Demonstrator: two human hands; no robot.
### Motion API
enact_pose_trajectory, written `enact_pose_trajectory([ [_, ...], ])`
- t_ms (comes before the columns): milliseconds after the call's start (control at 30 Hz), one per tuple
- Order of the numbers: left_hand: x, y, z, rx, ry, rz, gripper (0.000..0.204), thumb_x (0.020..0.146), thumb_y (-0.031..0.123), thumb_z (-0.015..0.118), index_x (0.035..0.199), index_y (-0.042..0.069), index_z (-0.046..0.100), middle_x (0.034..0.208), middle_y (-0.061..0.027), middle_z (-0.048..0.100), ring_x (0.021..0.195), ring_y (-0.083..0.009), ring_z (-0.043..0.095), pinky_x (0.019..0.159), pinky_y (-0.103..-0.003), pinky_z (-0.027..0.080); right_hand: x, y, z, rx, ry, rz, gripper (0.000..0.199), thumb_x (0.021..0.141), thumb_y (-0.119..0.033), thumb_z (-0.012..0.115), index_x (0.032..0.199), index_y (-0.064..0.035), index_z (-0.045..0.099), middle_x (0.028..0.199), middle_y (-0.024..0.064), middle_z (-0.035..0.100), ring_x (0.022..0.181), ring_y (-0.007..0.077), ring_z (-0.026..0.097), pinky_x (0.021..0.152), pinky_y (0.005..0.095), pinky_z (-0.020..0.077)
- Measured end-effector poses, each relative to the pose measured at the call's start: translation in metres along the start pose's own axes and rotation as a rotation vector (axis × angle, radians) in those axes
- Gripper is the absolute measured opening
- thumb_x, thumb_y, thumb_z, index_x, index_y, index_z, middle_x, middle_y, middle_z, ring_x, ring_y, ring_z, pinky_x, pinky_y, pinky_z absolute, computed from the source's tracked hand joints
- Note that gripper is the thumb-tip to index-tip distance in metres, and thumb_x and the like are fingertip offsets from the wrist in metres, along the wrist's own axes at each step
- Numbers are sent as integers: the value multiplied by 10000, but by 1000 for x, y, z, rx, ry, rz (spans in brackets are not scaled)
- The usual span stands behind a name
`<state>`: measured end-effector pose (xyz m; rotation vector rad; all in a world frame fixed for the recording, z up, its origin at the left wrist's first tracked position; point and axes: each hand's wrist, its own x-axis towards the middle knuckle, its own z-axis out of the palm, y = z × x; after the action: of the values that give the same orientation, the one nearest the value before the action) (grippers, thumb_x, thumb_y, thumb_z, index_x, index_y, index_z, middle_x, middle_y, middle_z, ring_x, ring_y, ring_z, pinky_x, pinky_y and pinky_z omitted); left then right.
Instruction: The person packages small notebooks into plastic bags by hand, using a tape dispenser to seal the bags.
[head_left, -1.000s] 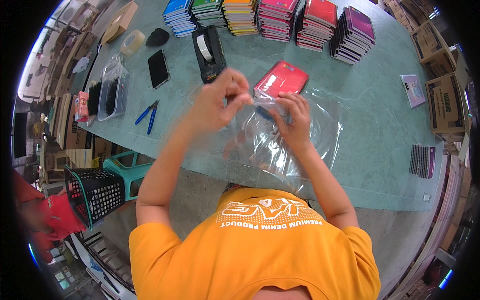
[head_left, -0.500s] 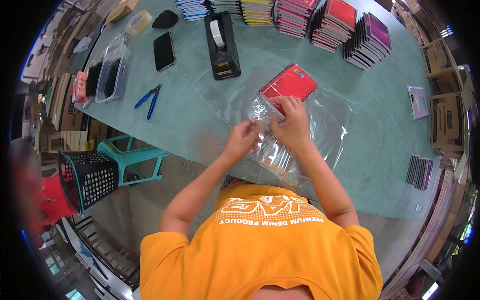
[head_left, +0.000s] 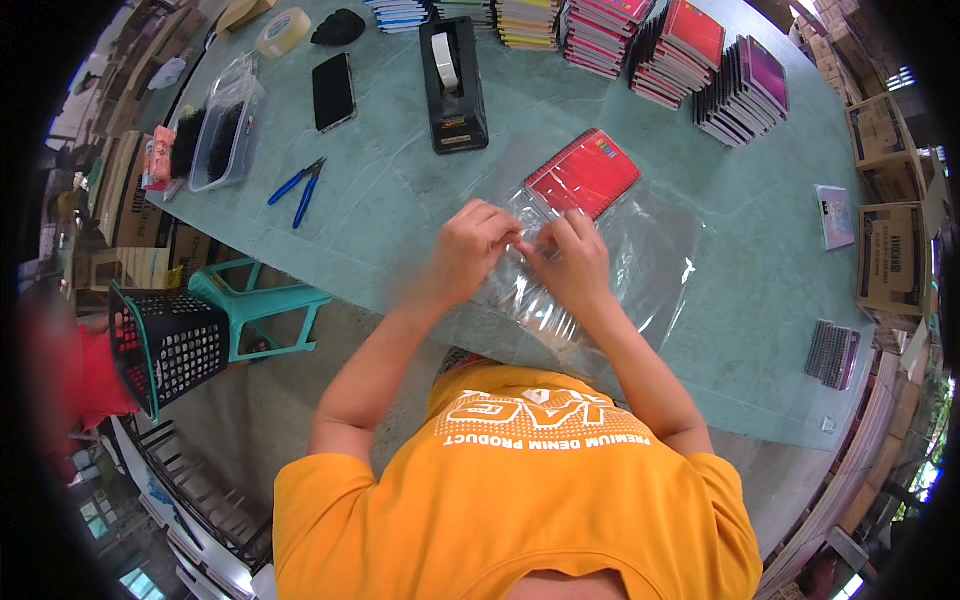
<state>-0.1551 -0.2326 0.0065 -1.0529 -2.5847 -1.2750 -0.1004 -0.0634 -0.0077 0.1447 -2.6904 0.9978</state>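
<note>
A red spiral notebook [head_left: 590,178] lies on a clear plastic sheet or bag [head_left: 655,275], which is spread over the table in front of me. Just below the notebook, my left hand [head_left: 476,250] and my right hand [head_left: 577,268] meet over the crinkled plastic. The left fingers are pinched together on the plastic, close to the right thumb. My right hand is also closed on the plastic, its fingertips near the notebook's lower edge. The exact fold between the fingertips is hidden.
Behind the notebook stand a black tape dispenser [head_left: 462,120] and stacks of spiral notebooks [head_left: 678,60]. Blue cutting pliers [head_left: 300,192], a phone [head_left: 334,92] and a plastic tub [head_left: 225,140] lie left. A basket [head_left: 185,345] and green stool [head_left: 255,310] stand beyond the table's left edge.
My left hand has moved up and away from me, its fingers closing in beside the right hand. My right hand has drawn slightly back from the notebook.
</note>
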Motion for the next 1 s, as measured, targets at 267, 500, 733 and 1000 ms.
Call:
enact_pose_trajectory([
  [267,0,23,-4,-348,-221,-263,144,751,-25,635,891,7,646,787,-99,658,656,-161,621,601,-263,482,-36,-15,19,1602,-102,1126,306,880,-382,602,834,-80,597,757,9,619,620,101,563,540,237,435],
  [500,33,-18,9,-444,-306,-538,39,791,-4,622,820,16,637,697,-24,612,592,-94,565,552,-240,470,-45,-6,22,1498,81,1026,258,875,-315,626,811,-73,564,712,8,572,595,87,524,550,227,433],
  [733,55,-73,-41,251,382,-170,123,785,-4,571,894,43,601,831,-100,596,752,-231,581,661,-336,467,-61,3,-13,1566,-268,1049,313,891,-354,595,830,-48,594,739,21,591,638,119,561,573,257,440],
  [1000,-86,-144,-63,757,80,-82,296,784,138,629,1059,41,579,995,-157,562,955,-348,524,824,-442,429,-52,-13,-25,-143,213,6,252,711,-211,735,905,-90,629,905,50,589,852,237,538,747,370,431],
])
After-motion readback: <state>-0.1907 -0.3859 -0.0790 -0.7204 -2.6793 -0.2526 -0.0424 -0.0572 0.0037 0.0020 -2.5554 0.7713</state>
